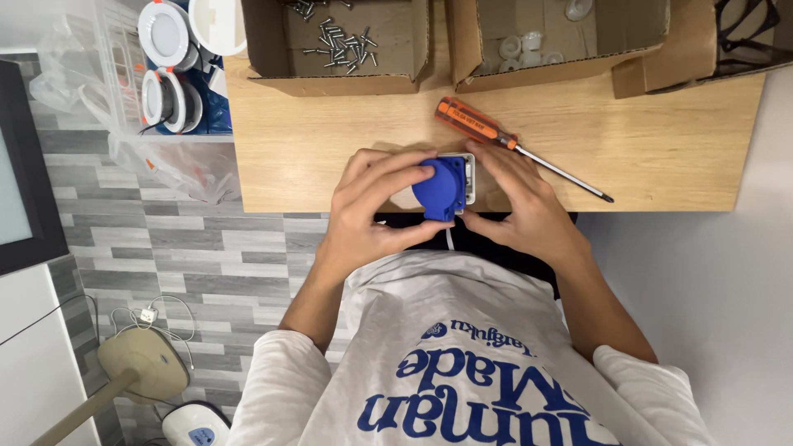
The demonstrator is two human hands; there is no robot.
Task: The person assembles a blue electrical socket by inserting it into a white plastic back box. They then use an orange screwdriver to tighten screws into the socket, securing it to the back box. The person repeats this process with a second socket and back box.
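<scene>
Left hand [372, 206] clamped round blue socket [440, 188] at table [330, 132] edge; right hand [520, 206] gripping its white base [471, 177].

A socket [446, 187] sits on the table [281, 132] between both hands; a screwdriver [512, 144] lies beyond it, 3 cardboard boxes [347, 58] behind.

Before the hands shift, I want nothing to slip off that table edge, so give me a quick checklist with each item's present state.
1. Left hand gripping blue socket cover: ok.
2. Right hand steadying white base: ok.
3. Cover seated flush on base: cannot tell, fingers hide the seam.
4. Piece well back from table edge: not ok, it sits at the near edge.
5. Orange-handled screwdriver within reach, lying flat: ok.
6. Screws contained in cardboard box: ok.
</scene>
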